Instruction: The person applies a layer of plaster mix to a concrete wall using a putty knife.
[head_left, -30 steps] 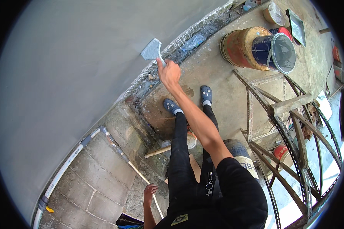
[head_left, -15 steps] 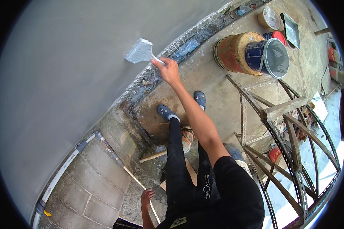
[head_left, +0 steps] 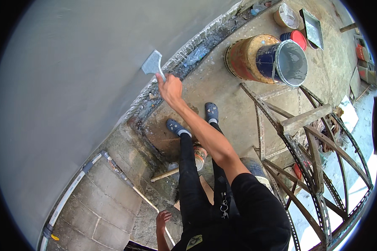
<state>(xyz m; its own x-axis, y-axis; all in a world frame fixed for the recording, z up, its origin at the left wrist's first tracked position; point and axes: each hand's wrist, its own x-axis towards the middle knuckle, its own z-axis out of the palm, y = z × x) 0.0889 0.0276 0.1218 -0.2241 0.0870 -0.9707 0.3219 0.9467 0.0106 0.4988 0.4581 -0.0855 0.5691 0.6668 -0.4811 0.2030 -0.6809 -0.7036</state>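
My right hand (head_left: 169, 88) is closed round the handle of a wide, pale grey-coated brush (head_left: 151, 62), whose head is at the smooth grey wall (head_left: 67, 71), just above its rough lower edge. My left hand (head_left: 163, 219) hangs at the bottom, fingers loosely curled and apart, over a thin pale pipe (head_left: 142, 194); whether it touches the pipe I cannot tell. My feet in blue clogs (head_left: 211, 111) stand on stained concrete.
Stacked buckets (head_left: 249, 58), a red-lidded pail (head_left: 297, 38), a tub (head_left: 287, 16) and a metal tray (head_left: 312, 29) stand upper right. A metal frame with wood pieces (head_left: 305, 117) fills the right. A small bucket (head_left: 200, 157) sits between my legs. White piping (head_left: 67, 196) bends along the lower left.
My right hand and brush have shifted left and a little down. The brush has turned between frames. The surroundings have slid left in view.
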